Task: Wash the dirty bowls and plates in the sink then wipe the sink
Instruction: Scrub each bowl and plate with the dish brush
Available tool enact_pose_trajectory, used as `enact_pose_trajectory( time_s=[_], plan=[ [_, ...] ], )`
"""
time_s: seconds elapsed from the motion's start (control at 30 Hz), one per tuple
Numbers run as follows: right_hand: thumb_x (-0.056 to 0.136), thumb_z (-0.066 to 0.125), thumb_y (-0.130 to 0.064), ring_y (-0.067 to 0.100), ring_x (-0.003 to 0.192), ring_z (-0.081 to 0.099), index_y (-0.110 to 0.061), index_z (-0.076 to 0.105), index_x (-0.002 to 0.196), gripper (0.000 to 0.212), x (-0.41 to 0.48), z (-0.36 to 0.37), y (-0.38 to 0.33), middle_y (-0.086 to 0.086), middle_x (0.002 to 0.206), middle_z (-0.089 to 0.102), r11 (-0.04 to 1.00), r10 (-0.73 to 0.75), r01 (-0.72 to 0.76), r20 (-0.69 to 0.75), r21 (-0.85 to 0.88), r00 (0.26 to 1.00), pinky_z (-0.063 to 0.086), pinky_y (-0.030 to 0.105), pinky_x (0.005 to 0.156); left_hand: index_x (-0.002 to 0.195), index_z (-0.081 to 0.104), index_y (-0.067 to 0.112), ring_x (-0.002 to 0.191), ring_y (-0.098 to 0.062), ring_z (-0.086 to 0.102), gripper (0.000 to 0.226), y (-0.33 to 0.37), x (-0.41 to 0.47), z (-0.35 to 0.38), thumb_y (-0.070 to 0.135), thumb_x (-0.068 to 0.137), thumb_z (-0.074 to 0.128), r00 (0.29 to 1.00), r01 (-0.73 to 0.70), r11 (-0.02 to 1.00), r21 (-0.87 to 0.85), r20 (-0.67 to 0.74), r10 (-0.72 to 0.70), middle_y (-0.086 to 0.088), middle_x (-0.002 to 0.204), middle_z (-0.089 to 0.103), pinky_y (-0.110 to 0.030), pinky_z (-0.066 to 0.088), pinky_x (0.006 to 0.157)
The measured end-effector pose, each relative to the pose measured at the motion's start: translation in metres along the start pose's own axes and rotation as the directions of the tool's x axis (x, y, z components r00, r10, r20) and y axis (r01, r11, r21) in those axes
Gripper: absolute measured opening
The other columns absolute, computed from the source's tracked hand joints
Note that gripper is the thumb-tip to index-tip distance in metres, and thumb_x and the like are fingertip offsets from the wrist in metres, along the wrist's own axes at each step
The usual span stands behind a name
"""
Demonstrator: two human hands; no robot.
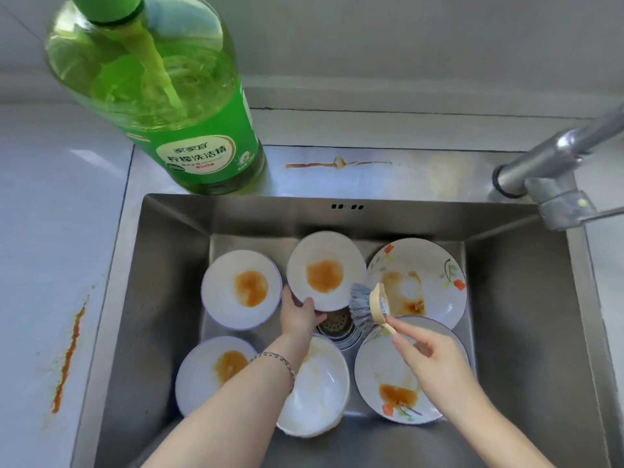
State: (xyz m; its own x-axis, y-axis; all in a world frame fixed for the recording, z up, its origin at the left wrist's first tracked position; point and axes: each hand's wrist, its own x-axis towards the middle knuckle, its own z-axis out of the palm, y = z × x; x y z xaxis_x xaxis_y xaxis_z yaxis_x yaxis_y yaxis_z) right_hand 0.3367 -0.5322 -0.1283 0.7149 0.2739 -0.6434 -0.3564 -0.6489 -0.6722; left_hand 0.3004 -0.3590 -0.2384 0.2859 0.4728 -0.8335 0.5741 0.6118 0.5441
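The steel sink [169, 251] holds several dirty dishes. My left hand [300, 317] grips the near rim of a tilted white bowl [324, 270] with an orange stain. My right hand [429, 356] holds the wooden handle of a dish brush [366, 307], its grey bristles just beside that bowl's right edge. Other stained white bowls lie at the left [241, 288], near left [216, 373] and near middle [317, 386]. Two flowered plates sit on the right, one far [435, 268] and one near [388, 386], both smeared with sauce.
A green dish soap bottle [175, 106] stands on the sink's back ledge at left. The metal faucet [553, 170] rises at the right rear. Orange sauce streaks mark the back ledge [337, 163] and the left counter [69, 356]. The drain strainer [336, 324] shows between the dishes.
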Motion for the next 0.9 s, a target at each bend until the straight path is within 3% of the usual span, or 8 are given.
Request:
enact_pose_trajectory(
  time_s=[0.1, 0.17, 0.23, 0.3, 0.47, 0.6, 0.67, 0.9],
  plan=[
    [0.091, 0.056, -0.022, 0.008, 0.050, 0.024, -0.047, 0.062, 0.100, 0.027, 0.005, 0.000, 0.003, -0.003, 0.045, 0.025, 1.000, 0.028, -0.028, -0.008, 0.007, 1.000, 0.019, 0.026, 0.058, 0.140, 0.033, 0.016, 0.118, -0.034, 0.047, 0.057, 0.001, 0.001, 0.003, -0.010, 0.090, 0.040, 0.999, -0.034, 0.999, -0.001, -0.028, 0.034, 0.000, 0.120, 0.043, -0.041, 0.052, 0.079],
    [0.091, 0.056, -0.023, 0.015, 0.054, 0.039, -0.038, 0.065, 0.109, 0.025, 0.004, -0.003, 0.002, 0.014, 0.055, 0.051, 0.999, 0.032, -0.032, 0.004, 0.002, 0.999, 0.031, 0.026, 0.064, 0.137, 0.038, 0.017, 0.108, -0.030, 0.051, 0.055, 0.004, -0.003, 0.000, -0.010, 0.089, 0.041, 0.996, -0.075, 0.994, 0.075, -0.047, 0.079, -0.001, 0.121, 0.046, -0.037, 0.055, 0.072],
    [0.090, 0.057, -0.018, 0.021, 0.077, 0.062, -0.028, 0.065, 0.115, 0.027, 0.000, -0.008, -0.001, 0.011, 0.088, 0.071, 0.999, 0.025, -0.023, -0.048, 0.033, 0.999, 0.045, 0.028, 0.080, 0.137, 0.039, 0.019, 0.100, -0.029, 0.056, 0.056, 0.008, -0.014, -0.005, -0.007, 0.088, 0.043, 0.992, -0.115, 0.982, 0.153, -0.032, 0.121, -0.001, 0.124, 0.047, -0.029, 0.058, 0.059],
    [0.089, 0.059, -0.014, 0.007, 0.097, 0.062, -0.025, 0.063, 0.116, 0.030, -0.006, -0.015, -0.012, -0.007, 0.103, 0.068, 0.996, 0.011, 0.002, -0.138, 0.091, 0.990, 0.042, 0.017, 0.085, 0.140, 0.036, 0.019, 0.095, -0.034, 0.062, 0.058, 0.014, -0.032, -0.014, -0.005, 0.089, 0.045, 0.989, -0.150, 0.966, 0.210, 0.022, 0.149, 0.000, 0.126, 0.046, -0.026, 0.058, 0.053],
    [0.080, 0.070, -0.014, -0.021, 0.076, 0.057, -0.027, 0.057, 0.123, 0.046, -0.023, -0.026, -0.035, -0.025, 0.086, 0.062, 0.977, -0.049, 0.097, -0.245, 0.188, 0.968, 0.042, 0.003, 0.067, 0.142, 0.033, 0.022, 0.067, -0.023, 0.070, 0.062, 0.044, -0.097, -0.042, -0.003, 0.088, 0.051, 0.972, -0.215, 0.923, 0.320, 0.165, 0.169, -0.009, 0.116, 0.059, -0.029, 0.058, 0.055],
    [0.080, 0.069, -0.009, -0.012, 0.047, 0.054, -0.021, 0.052, 0.128, 0.053, -0.050, -0.033, -0.054, -0.024, 0.049, 0.055, 0.957, -0.092, 0.140, -0.192, 0.253, 0.977, 0.038, 0.001, 0.049, 0.130, 0.037, 0.031, 0.056, -0.022, 0.069, 0.057, 0.067, -0.160, -0.065, -0.004, 0.087, 0.049, 0.936, -0.279, 0.907, 0.315, 0.300, 0.184, -0.014, 0.069, 0.071, -0.025, 0.055, 0.051],
    [0.081, 0.067, -0.004, -0.006, 0.035, 0.046, -0.017, 0.050, 0.131, 0.054, -0.067, -0.035, -0.061, -0.019, 0.035, 0.045, 0.944, -0.098, 0.144, -0.164, 0.295, 0.981, 0.034, 0.003, 0.042, 0.125, 0.037, 0.034, 0.057, -0.025, 0.069, 0.056, 0.073, -0.184, -0.074, -0.005, 0.087, 0.048, 0.924, -0.301, 0.895, 0.328, 0.331, 0.190, -0.014, 0.062, 0.070, -0.026, 0.055, 0.052],
    [0.079, 0.066, 0.000, -0.007, 0.053, 0.055, -0.041, 0.052, 0.119, 0.059, -0.111, -0.032, -0.062, -0.016, 0.046, 0.059, 0.945, -0.176, 0.235, -0.253, 0.227, 0.952, 0.039, -0.002, 0.059, 0.133, 0.040, 0.028, 0.059, -0.029, 0.069, 0.055, 0.071, -0.234, -0.098, -0.001, 0.086, 0.045, 0.900, -0.378, 0.858, 0.349, 0.355, 0.252, -0.015, 0.061, 0.069, -0.030, 0.057, 0.055]
  ],
)
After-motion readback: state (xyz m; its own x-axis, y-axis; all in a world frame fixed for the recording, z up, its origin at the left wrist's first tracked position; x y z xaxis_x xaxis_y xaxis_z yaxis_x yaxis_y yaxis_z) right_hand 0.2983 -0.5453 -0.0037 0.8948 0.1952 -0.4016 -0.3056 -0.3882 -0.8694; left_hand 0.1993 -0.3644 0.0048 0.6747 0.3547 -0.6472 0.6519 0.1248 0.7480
